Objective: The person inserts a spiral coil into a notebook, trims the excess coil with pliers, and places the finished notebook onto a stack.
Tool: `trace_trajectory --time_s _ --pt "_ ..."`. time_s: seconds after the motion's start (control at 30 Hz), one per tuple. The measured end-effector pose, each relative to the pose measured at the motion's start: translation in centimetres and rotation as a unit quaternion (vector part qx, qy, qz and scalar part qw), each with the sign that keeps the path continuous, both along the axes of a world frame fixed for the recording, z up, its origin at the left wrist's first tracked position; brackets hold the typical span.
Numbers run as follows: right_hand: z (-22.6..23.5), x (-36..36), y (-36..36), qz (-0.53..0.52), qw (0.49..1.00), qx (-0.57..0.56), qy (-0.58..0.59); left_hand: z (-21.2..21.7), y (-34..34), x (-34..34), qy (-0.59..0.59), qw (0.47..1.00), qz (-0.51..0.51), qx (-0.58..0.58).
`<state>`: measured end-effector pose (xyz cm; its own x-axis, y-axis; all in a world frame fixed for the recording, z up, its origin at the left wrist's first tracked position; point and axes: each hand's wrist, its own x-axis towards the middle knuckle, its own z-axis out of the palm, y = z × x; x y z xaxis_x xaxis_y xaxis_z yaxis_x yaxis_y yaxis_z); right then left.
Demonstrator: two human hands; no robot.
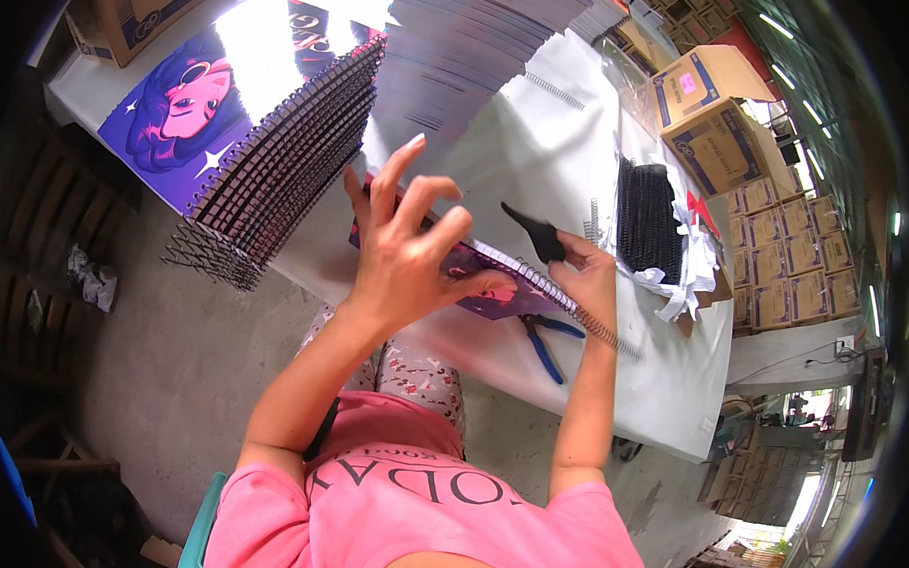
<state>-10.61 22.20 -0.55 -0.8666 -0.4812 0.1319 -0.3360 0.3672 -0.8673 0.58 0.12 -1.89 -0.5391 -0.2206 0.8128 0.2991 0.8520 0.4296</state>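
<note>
My left hand [406, 242] grips a purple-covered notebook [494, 293], thumb against the cover and several fingers raised and bent above it. A dark wire coil [554, 288] runs along the notebook's holed edge, and its loose end sticks out past my right wrist. Beyond that edge, my right hand [587, 277] pinches a black pointed piece [536, 232]; its exact kind is unclear. On the table just under the notebook lie pliers [544, 349] with blue handles.
Spiral-bound notebooks [289, 148] stand stacked at the left, with a purple illustrated cover [180, 104] beside them. Stacked page blocks [453, 54] fill the table's far side. Black coils [649, 226] lie in a lined box at the right, near open cartons [715, 123].
</note>
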Motion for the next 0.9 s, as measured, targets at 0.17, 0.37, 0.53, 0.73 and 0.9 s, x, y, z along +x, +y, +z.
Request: trace_trajectory --time_s 0.17,0.37,0.53,0.73,0.9 --pt "5.9 0.8 5.1 -0.023 0.982 -0.181 0.039 0.4 1.2 2.1 -0.044 0.998 0.020 -0.038" --pt "11.1 7.4 -1.7 0.139 0.858 0.272 0.412 -0.9 3.4 1.8 0.008 0.998 0.067 -0.019" --pt "4.9 5.4 -1.4 0.124 0.925 0.142 0.330 -0.6 3.9 1.9 -0.006 0.995 0.084 -0.051" --pt "4.8 6.3 -2.7 0.065 0.919 0.160 0.354 -0.5 3.6 2.0 -0.027 0.993 0.097 -0.064" --pt "4.2 6.2 -3.1 0.047 0.897 0.179 0.402 0.5 3.5 2.0 -0.058 0.994 0.076 -0.050"
